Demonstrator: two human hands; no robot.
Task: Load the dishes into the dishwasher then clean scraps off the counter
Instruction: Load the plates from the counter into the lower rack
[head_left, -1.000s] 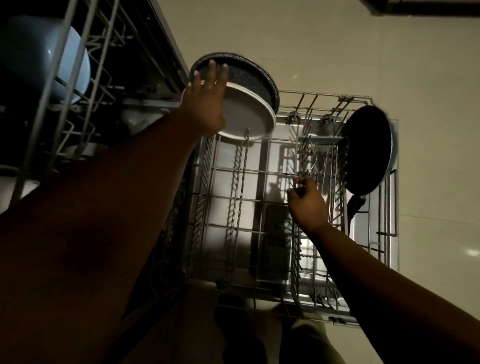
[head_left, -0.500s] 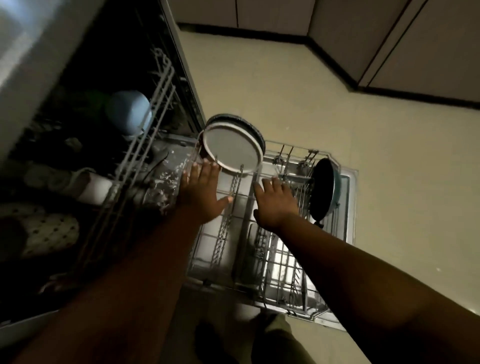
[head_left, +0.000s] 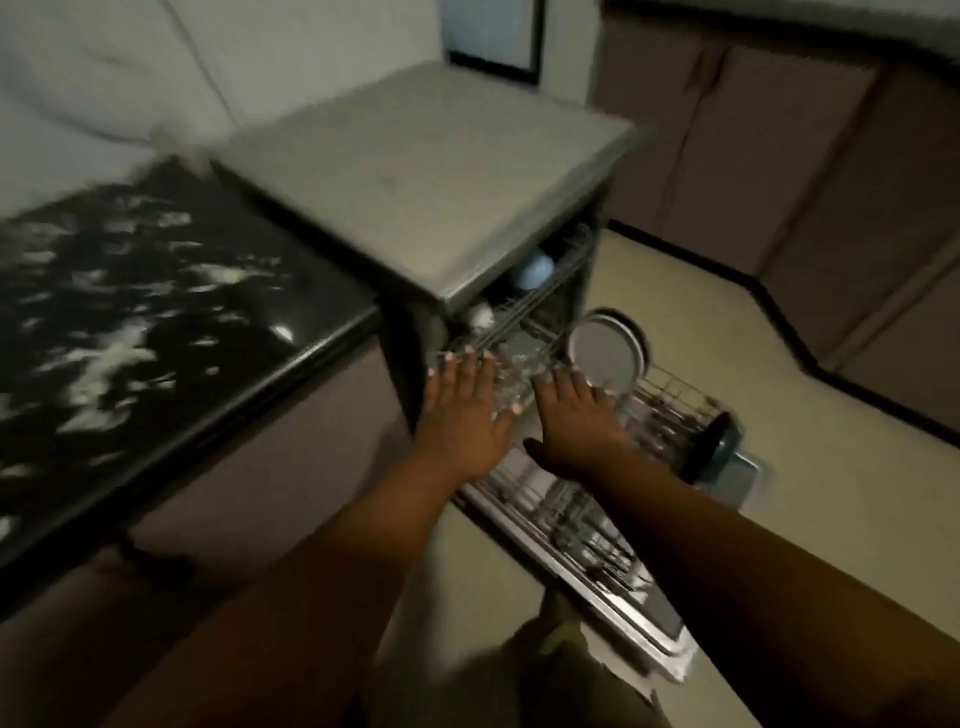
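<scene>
On my far left I see the black counter (head_left: 156, 322), its dark top flecked with pale scraps (head_left: 111, 358), though the blur keeps me from telling what they are. Next to it stands the dishwasher (head_left: 426, 171) with its door down and the lower rack (head_left: 597, 499) pulled out over the floor. Inside the upper rack I can make out a pale blue bowl (head_left: 532, 270) and a white cup (head_left: 480, 314). My left hand (head_left: 465, 415) is spread flat, fingers apart, holding nothing, over the rack's near-left corner. Just beside it, my right hand (head_left: 579, 421) is likewise spread and empty, its fingertips (head_left: 545, 378) near a round plate (head_left: 605, 353) that stands on edge at the back of the lower rack. Further right, a dark pan (head_left: 709, 449) stands upright at the rack's outer end.
</scene>
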